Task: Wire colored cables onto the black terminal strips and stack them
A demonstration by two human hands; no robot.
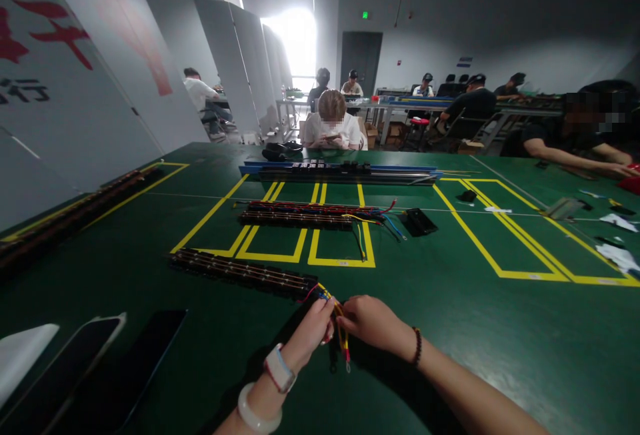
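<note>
Just in front of me, a long black strip with thin copper-coloured rails lies slantwise on the green table. Coloured wires leave its right end. My left hand, with a watch and a pale bangle on that arm, is closed on these wires close to the strip's end. Beside it my right hand, a dark bead bracelet on its wrist, pinches the same bundle from the right. Below the fingers hang yellow wires that end in a red sleeve and a metal ring terminal. The pinching fingertips are partly hidden.
Beyond lie similar wired strips, a black block and a blue rail. A strip runs along the left edge; dark flat panels are near left. A person sits opposite; another reaches in at right.
</note>
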